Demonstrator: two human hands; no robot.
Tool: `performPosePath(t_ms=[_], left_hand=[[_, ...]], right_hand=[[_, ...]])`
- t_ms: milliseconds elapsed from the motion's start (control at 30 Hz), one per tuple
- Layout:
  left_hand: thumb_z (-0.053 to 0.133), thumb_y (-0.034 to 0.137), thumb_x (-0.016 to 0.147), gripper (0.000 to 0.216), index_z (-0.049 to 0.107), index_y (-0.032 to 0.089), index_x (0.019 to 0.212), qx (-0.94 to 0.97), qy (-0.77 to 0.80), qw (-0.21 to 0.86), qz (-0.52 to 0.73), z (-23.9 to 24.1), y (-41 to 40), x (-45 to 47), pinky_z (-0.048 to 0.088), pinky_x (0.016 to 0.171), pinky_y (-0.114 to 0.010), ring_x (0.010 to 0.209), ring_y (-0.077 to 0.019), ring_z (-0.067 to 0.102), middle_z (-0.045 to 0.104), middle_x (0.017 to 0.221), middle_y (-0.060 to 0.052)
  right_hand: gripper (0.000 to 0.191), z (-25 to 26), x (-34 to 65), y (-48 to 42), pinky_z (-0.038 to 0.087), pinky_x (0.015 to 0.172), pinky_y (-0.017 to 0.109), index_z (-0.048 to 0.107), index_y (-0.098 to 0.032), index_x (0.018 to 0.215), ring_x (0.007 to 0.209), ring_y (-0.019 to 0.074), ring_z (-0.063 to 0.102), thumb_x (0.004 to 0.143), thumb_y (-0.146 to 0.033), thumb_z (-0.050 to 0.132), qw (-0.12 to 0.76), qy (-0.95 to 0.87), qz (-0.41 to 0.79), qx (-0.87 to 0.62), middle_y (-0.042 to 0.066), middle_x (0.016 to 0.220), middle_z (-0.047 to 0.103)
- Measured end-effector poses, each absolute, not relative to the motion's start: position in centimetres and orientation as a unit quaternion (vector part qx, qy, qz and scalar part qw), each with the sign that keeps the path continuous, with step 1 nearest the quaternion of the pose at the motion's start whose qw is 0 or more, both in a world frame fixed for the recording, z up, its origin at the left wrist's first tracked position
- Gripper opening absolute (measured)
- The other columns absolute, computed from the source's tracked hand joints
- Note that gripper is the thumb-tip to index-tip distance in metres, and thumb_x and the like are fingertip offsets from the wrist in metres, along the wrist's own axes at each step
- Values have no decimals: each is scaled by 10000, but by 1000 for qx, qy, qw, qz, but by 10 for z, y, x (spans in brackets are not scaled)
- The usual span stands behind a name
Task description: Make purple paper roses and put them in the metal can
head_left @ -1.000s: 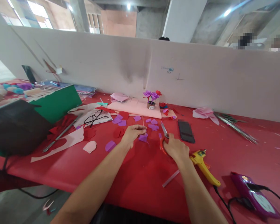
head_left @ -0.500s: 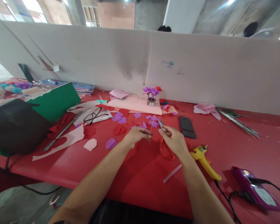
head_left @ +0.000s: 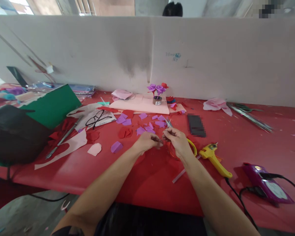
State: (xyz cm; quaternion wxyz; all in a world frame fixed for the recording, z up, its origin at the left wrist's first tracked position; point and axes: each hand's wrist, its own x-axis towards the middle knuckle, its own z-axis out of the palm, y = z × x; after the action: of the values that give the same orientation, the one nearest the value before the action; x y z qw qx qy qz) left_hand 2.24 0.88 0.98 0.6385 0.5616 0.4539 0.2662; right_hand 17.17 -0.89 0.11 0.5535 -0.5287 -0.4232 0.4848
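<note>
Reaching forward, right hand [head_left: 176,139] holding scissors [head_left: 170,151], thin stick [head_left: 169,121]; left hand [head_left: 148,142] curled, grip unclear

1. A red worktop [head_left: 238,141] stretches across the view from left to right, with a soft sheen on its near left part.
2. Behind it, a long off-white partition [head_left: 88,49] runs the full width. Grey smudges [head_left: 129,59] darken it near the middle, beside a vertical seam; small blue handwriting [head_left: 175,56] is to the right of these.
3. Above the partition's top edge, a strip of room shows: a bright window [head_left: 22,7] at far left, then a tan panel [head_left: 116,7] and a grey wall [head_left: 147,7].
4. At lower left, below the worktop, is grey floor [head_left: 39,213].
</note>
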Motion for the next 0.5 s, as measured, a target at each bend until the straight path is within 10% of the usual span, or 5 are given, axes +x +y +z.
performPosePath(t_ms=[500], left_hand=[[598, 50, 612, 178, 730, 116, 712, 659, 451, 553, 238, 6, 8, 20, 465, 627, -240, 586, -113, 572, 676, 641, -27]], right_hand=[[200, 1, 169, -11, 412, 580, 271, 626, -190, 610, 526, 122, 520, 582, -354, 736, 573, -410, 462, -539, -22, 536, 596]])
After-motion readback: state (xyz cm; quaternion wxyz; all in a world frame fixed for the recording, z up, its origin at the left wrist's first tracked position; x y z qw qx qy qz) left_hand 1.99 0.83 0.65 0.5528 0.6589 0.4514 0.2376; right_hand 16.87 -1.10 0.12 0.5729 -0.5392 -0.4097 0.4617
